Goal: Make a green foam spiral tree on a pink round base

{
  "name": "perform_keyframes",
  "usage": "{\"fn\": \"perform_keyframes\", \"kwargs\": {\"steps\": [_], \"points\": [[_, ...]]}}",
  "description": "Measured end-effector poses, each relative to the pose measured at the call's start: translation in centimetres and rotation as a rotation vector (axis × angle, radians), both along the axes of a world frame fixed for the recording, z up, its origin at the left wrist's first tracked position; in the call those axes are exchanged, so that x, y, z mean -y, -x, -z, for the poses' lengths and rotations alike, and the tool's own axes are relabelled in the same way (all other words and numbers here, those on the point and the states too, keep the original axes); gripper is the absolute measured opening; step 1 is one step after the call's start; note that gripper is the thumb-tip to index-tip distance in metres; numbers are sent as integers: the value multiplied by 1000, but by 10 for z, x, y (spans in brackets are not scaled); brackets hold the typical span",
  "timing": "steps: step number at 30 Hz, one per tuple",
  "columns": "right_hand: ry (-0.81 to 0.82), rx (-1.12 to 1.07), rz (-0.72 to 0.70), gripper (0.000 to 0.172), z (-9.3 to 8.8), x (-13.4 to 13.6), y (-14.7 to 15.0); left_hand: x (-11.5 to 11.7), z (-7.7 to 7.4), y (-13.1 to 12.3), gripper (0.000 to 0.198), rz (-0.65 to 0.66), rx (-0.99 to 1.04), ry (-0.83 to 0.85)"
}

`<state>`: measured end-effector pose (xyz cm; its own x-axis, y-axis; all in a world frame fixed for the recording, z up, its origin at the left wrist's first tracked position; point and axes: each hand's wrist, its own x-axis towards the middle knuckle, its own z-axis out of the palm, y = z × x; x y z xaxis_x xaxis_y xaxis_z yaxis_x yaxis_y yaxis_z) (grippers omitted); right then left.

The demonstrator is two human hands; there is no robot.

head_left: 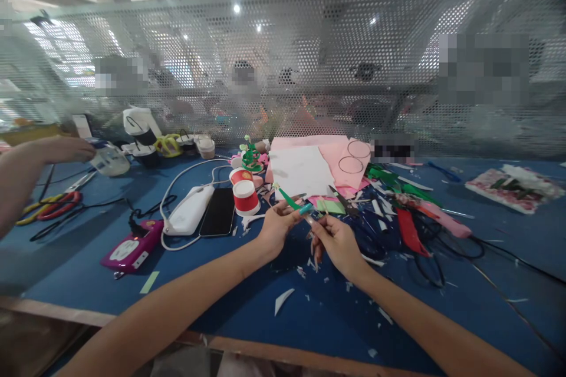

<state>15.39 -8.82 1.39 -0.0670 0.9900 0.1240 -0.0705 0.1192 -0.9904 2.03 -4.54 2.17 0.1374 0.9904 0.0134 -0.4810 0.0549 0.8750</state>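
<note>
In the head view, my left hand (277,228) pinches a narrow green strip (288,199) that slants up to the left, with a small pale tip at its far end. My right hand (335,242) meets it at the strip's lower end, thumb and fingers closed. What the right fingers hold there is too small to make out. Just beyond both hands lie a light green paper pad (331,206) and a white sheet (303,171) on pink paper (349,156). A red and white paper cup (246,198) stands to the left of my left hand.
Another person's hand (66,150) touches a clear jar (110,159) at the left. Scissors (59,206), a purple power adapter (132,247), a white power bank (190,210) and a phone (217,212) lie leftward. A pink glue gun (444,219) with its cord is rightward. Paper scraps (283,301) litter the table.
</note>
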Motion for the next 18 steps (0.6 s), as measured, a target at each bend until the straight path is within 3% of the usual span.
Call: {"fn": "perform_keyframes", "kwargs": {"steps": [5,9,18], "points": [[43,-19,2,41,0,-2,-2,3,-3,-1,41,124,71,-4],[156,-126,-74,44,1,-6,-1,3,-5,-1,35,185,96,-15],[400,-342,-305,45,-9,-5,3,0,-1,-3,22,158,197,52]]}}
